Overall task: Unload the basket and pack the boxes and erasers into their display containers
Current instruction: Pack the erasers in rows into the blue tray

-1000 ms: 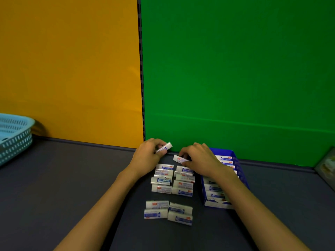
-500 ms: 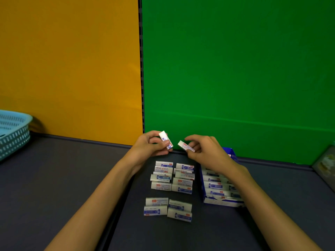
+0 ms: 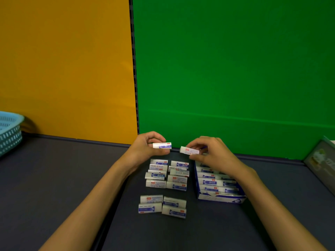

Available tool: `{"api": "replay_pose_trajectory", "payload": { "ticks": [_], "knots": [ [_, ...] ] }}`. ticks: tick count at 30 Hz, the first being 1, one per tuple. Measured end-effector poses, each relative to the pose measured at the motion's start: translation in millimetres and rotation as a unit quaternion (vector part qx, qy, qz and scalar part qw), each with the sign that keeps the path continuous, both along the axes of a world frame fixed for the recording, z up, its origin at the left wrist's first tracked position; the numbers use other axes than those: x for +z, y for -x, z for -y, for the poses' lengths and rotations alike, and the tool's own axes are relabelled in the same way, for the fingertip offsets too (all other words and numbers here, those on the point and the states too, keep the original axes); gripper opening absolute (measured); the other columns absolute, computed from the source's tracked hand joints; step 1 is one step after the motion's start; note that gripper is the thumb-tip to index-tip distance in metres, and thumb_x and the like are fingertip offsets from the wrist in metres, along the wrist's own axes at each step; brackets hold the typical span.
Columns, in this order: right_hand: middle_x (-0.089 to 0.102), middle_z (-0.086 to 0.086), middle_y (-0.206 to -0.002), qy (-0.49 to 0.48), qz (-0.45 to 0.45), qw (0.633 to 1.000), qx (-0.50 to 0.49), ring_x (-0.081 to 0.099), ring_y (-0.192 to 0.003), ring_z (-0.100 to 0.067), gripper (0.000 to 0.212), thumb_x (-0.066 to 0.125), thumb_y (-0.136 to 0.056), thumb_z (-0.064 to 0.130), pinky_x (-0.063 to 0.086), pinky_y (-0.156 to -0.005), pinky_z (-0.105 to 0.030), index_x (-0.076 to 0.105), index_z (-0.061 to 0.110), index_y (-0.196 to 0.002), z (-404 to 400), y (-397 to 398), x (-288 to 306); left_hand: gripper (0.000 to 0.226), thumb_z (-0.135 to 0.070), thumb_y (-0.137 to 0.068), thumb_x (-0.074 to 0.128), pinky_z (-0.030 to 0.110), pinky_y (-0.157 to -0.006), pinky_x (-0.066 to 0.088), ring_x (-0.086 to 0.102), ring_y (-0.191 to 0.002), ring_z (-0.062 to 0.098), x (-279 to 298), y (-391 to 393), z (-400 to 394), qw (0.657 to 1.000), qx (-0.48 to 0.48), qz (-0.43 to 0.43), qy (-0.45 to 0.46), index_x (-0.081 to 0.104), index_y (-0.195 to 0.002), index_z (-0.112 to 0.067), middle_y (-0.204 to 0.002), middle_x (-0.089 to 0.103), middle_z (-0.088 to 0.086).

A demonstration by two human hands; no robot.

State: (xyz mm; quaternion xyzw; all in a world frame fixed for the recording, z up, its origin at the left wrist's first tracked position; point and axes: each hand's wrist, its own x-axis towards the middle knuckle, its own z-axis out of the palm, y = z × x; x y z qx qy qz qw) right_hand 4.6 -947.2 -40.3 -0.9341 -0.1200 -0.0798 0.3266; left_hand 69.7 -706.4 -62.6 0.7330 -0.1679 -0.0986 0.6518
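My left hand (image 3: 145, 149) pinches a white eraser with a blue label (image 3: 161, 145), held level above the table. My right hand (image 3: 211, 153) pinches a second white eraser (image 3: 189, 150) just to the right of it; the two erasers are close but apart. Below them, several erasers lie in two columns (image 3: 167, 174) on the dark table, with a smaller group (image 3: 162, 206) nearer to me. A blue display box (image 3: 220, 198) partly filled with erasers stands under my right forearm, which hides its far end.
A light blue plastic basket (image 3: 10, 131) stands at the far left edge of the table. A greyish box (image 3: 320, 163) leans at the far right. Orange and green wall panels rise right behind the table.
Both hands have lifted an eraser each off the top of the columns and turned them level. The two held erasers now sit end to end, closer together.
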Motion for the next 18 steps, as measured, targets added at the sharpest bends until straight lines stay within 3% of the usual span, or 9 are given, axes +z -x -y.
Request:
{"api": "replay_pose_trajectory", "payload": {
  "ticks": [3, 6, 10, 15, 18],
  "knots": [
    [0.069, 0.012, -0.096, -0.020, -0.013, 1.000, -0.008, 0.064, -0.084, 0.001, 0.028, 0.076, -0.083, 0.006, 0.054, -0.076, -0.018, 0.070, 0.023, -0.104, 5.2, 4.2, -0.6, 0.035, -0.006, -0.074, 0.083, 0.018, -0.073, 0.056, 0.071, -0.086, 0.010, 0.4, 3.5, 4.1, 1.000, -0.010, 0.007, -0.014, 0.072, -0.106, -0.014, -0.098, 0.076, 0.002],
    [0.066, 0.004, -0.089, -0.109, -0.036, 0.993, -0.028, 0.064, -0.074, -0.001, 0.029, 0.072, -0.079, -0.005, 0.058, -0.073, -0.026, 0.064, 0.017, -0.097, 7.0, 10.0, 0.1, 0.031, -0.010, -0.077, 0.082, 0.014, -0.072, 0.053, 0.069, -0.083, 0.002, 1.3, 5.4, 4.7, 0.999, -0.002, 0.028, -0.031, 0.075, -0.106, -0.018, -0.096, 0.076, -0.004],
    [0.069, 0.002, -0.092, -0.169, -0.041, 0.984, -0.021, 0.067, -0.082, -0.005, 0.028, 0.082, -0.077, 0.005, 0.059, -0.080, -0.028, 0.063, 0.017, -0.095, 7.6, 11.9, 0.0, 0.028, -0.010, -0.078, 0.081, 0.012, -0.069, 0.051, 0.067, -0.079, -0.001, 0.8, 6.1, 4.2, 0.999, 0.007, 0.034, -0.034, 0.076, -0.104, -0.017, -0.092, 0.075, -0.006],
    [0.071, -0.003, -0.081, -0.322, -0.073, 0.944, 0.009, 0.066, -0.078, -0.018, 0.039, 0.081, -0.076, -0.001, 0.057, -0.078, -0.030, 0.057, 0.008, -0.105, 9.9, 12.7, 0.7, 0.024, -0.013, -0.080, 0.080, 0.012, -0.069, 0.051, 0.067, -0.080, -0.001, -0.6, 5.6, 6.3, 0.998, 0.003, 0.047, -0.044, 0.076, -0.102, -0.020, -0.092, 0.076, -0.006],
    [0.075, -0.015, -0.096, -0.368, -0.096, 0.925, 0.023, 0.072, -0.085, -0.025, 0.048, 0.077, -0.078, -0.004, 0.057, -0.077, -0.029, 0.055, 0.009, -0.118, 11.5, 15.4, 2.1, 0.025, -0.015, -0.079, 0.081, 0.016, -0.073, 0.054, 0.069, -0.083, 0.003, -1.7, 6.4, 6.9, 0.997, -0.006, 0.058, -0.050, 0.077, -0.104, -0.020, -0.093, 0.076, -0.007]
  ]
}}
